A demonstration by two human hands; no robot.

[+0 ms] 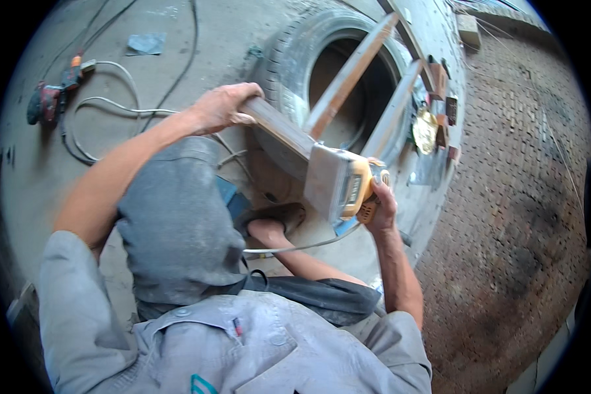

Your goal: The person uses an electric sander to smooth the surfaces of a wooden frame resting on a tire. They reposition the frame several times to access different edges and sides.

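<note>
My left hand is closed round the near left end of a wooden frame, thumb below and fingers over the top. The frame has long brown and grey rails and rests across a large tyre lying on the floor. In my right hand is a yellow electric sander, gripped by its body. The sander's pale, flat pad side is against or very close to the frame's near corner; actual contact cannot be made out. A pale cord runs left from below the sander.
A red-and-black power tool lies at the far left beside coiled cables. A blue sheet is on the floor. Small brown blocks and a gold-coloured piece sit right of the tyre, near a brick wall.
</note>
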